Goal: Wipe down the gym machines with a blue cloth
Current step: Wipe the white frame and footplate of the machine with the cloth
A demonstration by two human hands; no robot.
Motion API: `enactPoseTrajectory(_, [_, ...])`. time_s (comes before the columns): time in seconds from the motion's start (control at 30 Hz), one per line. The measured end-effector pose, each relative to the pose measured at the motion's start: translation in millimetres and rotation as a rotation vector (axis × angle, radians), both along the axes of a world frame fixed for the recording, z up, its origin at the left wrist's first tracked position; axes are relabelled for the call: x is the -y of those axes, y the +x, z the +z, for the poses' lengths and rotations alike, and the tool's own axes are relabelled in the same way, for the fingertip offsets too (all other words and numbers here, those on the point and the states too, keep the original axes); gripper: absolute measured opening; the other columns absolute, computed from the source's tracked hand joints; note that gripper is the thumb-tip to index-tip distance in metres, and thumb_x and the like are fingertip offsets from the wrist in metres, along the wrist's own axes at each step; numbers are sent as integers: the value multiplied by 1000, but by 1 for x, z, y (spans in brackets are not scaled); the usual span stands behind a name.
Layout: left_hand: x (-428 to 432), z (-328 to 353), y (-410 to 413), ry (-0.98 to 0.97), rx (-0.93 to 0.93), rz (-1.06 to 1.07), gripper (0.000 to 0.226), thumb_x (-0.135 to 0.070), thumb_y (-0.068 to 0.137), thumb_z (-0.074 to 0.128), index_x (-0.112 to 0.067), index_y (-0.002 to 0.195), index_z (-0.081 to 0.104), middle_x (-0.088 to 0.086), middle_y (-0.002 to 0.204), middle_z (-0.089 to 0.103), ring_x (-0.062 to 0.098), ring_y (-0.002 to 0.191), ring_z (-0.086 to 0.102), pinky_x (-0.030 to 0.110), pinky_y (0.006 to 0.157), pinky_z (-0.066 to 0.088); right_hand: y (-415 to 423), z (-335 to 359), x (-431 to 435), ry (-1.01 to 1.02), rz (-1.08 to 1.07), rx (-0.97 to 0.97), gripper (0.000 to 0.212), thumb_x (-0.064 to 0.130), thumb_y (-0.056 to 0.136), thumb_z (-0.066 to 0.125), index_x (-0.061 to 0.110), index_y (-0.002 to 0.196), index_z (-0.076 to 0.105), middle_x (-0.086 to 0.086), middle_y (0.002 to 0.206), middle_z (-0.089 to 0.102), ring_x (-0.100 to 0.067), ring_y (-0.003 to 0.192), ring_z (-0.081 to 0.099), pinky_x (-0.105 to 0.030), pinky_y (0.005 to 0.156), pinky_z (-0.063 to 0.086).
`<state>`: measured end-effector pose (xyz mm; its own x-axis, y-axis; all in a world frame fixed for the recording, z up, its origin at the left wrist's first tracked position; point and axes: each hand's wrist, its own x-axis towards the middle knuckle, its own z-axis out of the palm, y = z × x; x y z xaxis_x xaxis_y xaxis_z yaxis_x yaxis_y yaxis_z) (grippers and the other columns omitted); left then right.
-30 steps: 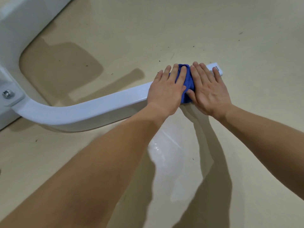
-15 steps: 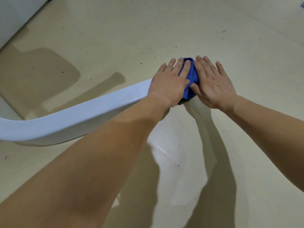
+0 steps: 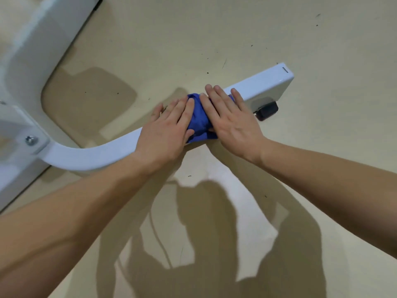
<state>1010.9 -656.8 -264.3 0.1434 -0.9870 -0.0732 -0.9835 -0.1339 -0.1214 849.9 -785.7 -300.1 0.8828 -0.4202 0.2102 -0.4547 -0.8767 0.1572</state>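
Head view: pressing blue cloth (image 3: pixel 198 120) onto white machine leg (image 3: pixel 264 84) with left hand (image 3: pixel 165 134) and right hand (image 3: pixel 233 118)

Reaches in from the bottom edge with two bare forearms, over a beige floor (image 3: pixel 322 125) marked by dark shadows. Lays the left hand flat on the leg, fingers (image 3: pixel 184 114) straight and a little spread, thumb side touching the cloth. Lays the right hand just beside it, fingers (image 3: pixel 214 100) straight and close together, thumb edge over the cloth. Bunches the cloth between the two hands, on top of the leg, partway along its straight run. Shows, past the right hand, the leg's squared end with a small black foot (image 3: pixel 267 109) under it. Shows, far left, the leg curving to a bracket (image 3: pixel 40 143) with a silver bolt (image 3: pixel 31 140), and a broad white machine base (image 3: pixel 32 50) beyond.
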Motion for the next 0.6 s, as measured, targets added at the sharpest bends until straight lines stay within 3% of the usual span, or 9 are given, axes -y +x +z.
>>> enactPoseTrajectory(0.13, [30,3,-10,14,-39,-93,60,-40,105,25,-16,157,9,4,165,12,24,149,21,48,120,14,-26,-4,22,24,-143,68,59,14,99,36,6,155,20,-20,161,23,-36,147,26,-54,118,21])
enactPoseTrajectory(0.27, [86,18,-26,19,-125,-205,58,-42,106,27,-18,157,12,3,165,12,23,150,17,46,121,14,-38,2,9,326,-630,373,78,13,87,50,0,155,12,-22,162,15,-36,149,18,-45,120,21])
enactPoseTrajectory(0.37, [93,23,-37,-112,-199,-226,53,-32,103,44,-14,151,33,6,159,30,22,145,30,39,117,23,-31,0,-19,612,-646,663,74,25,95,42,3,157,8,-15,164,8,-27,151,9,-23,122,6])
enactPoseTrajectory(0.47, [82,12,-38,-163,-439,-165,44,-24,103,42,-16,147,43,3,157,36,20,142,35,33,112,34,-1,-4,-29,914,-661,862,70,35,104,30,5,157,-5,-10,166,-8,-15,152,-5,0,106,-7])
enactPoseTrajectory(0.6, [106,12,-37,12,-448,-213,51,-24,107,31,-15,156,19,4,165,13,21,151,11,34,122,15,9,-9,-6,859,-762,929,71,36,106,27,3,155,-11,-11,165,-13,-17,152,-8,-15,116,-2])
